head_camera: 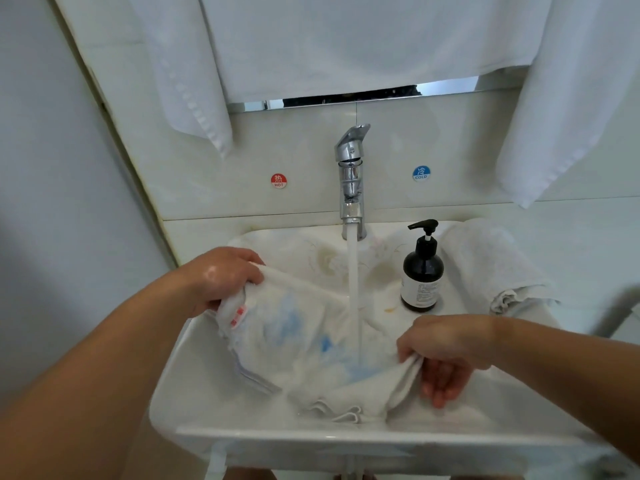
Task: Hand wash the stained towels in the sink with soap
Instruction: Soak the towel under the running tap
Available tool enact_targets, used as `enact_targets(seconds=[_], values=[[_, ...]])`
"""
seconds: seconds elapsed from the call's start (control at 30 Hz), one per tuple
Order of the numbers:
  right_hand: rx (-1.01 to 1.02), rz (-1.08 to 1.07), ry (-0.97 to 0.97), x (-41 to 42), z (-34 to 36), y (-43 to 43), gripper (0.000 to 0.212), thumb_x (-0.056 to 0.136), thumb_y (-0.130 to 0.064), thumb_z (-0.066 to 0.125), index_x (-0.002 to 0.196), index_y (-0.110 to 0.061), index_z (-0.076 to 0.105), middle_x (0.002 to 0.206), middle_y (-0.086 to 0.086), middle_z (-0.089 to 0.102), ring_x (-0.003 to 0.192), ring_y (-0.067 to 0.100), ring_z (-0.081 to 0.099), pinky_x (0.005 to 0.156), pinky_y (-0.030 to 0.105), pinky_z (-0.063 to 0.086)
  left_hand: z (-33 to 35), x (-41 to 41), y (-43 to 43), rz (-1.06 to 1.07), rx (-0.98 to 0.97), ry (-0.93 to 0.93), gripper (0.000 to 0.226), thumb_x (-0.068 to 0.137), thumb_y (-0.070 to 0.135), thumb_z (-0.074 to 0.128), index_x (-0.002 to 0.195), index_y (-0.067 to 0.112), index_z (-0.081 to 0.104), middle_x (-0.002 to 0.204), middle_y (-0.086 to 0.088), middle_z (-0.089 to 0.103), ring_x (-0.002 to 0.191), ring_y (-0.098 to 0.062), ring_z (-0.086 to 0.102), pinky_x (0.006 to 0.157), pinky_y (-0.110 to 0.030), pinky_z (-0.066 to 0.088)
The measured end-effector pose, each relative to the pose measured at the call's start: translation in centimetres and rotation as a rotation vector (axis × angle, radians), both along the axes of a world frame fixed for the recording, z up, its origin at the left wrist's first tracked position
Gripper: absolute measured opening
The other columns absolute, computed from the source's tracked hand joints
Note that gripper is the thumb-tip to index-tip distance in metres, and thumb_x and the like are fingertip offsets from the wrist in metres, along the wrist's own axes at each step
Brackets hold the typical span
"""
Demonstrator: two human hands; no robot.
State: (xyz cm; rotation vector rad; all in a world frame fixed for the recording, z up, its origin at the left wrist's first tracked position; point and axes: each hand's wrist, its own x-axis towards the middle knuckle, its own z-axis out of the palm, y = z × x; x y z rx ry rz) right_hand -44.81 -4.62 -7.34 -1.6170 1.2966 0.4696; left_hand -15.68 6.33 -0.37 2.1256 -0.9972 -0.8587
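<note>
A chrome faucet (351,174) rises against a pale tiled wall (214,161). Left of the faucet, a round red HOT sticker (278,181) is stuck on the tile; right of it, at about the same height, is a round blue COLD sticker (421,173). Above the faucet runs a shiny chrome strip (446,87), partly covered by a wide white hanging cloth (346,39). Two more white cloths hang lower, one up-left (187,81) and one up-right (568,98) of the faucet. Far right of it, a blurred grey bar (620,310) enters the view.

The print on the soap bottle (422,268) label is too small to read, also the red tag (239,315) on the stained towel (298,327). This towel hides the sink (194,386) bottom. A grey thing (620,306) at the right edge is blurred and cut off.
</note>
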Motion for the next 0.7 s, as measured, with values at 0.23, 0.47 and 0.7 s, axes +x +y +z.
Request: enact_targets(seconds=[0.23,0.47,0.7], values=[[-0.207,-0.229,-0.181,-4.6,2.7,-1.7,0.025,0.091,-0.023,0.059,0.096,-0.001,0.070,0.084,0.018,0.076,0.074,0.028,0.072,0.075,0.041,0.062,-4.8,-2.0,-1.4,-0.555,0.493,-0.626,0.036,0.094,0.025,0.068,0.130,0.024,0.064,0.135,0.007,0.059,0.119,-0.015,0.057,0.100,-0.028,0.048],[-0.241,-0.497,-0.504,-4.5,-0.3,-0.2,0.021,0.101,-0.029,0.056,0.102,-0.014,0.071,0.079,0.004,0.076,0.065,0.021,0.072,0.058,0.035,0.058,-7.3,-3.7,-1.9,-0.550,0.580,-0.482,0.020,0.096,0.028,0.059,0.115,0.027,0.063,0.123,-0.002,0.060,0.108,-0.027,0.067,0.092,-0.042,0.058],[-0.693,-0.278,-0.175,-5.1,2.8,-2.1,0.029,0.103,-0.038,0.050,0.090,-0.013,0.058,0.092,0.005,0.061,0.077,0.017,0.057,0.055,0.029,0.038,-8.3,-3.8,-1.1,-0.431,0.413,-0.201,0.040,0.101,0.016,0.055,0.140,0.019,0.047,0.111,-0.008,0.071,0.087,-0.020,0.067,0.075,-0.026,0.061]])
